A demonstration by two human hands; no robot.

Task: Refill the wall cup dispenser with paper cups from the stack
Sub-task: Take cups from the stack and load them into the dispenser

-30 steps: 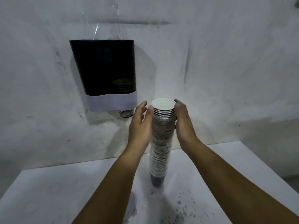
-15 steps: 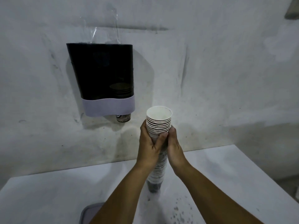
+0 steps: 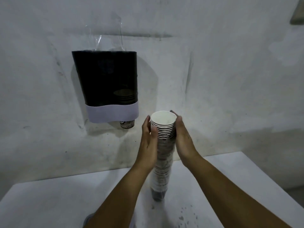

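Note:
A tall stack of paper cups [image 3: 162,163] stands on the white table [image 3: 49,203], its lower part blurred. My left hand [image 3: 148,142] holds the stack's upper part from the left, with the thumb across the front. From the right, my right hand [image 3: 182,139] grips the top cups, fingers curled round behind the rim. The black wall dispenser [image 3: 107,79] with a pale lower band hangs up and to the left. Several cups show dimly inside it, and one cup bottom [image 3: 127,124] pokes out beneath.
Clear plastic wrap [image 3: 105,38] sticks up from the dispenser's top. The rough white wall is right behind the table. A grey object [image 3: 88,221] peeks in at the bottom edge, and dark specks [image 3: 182,216] dot the table in front of the stack.
Both hands slid up from the middle of the stack to its top cups. They had closed in on the stack just before that.

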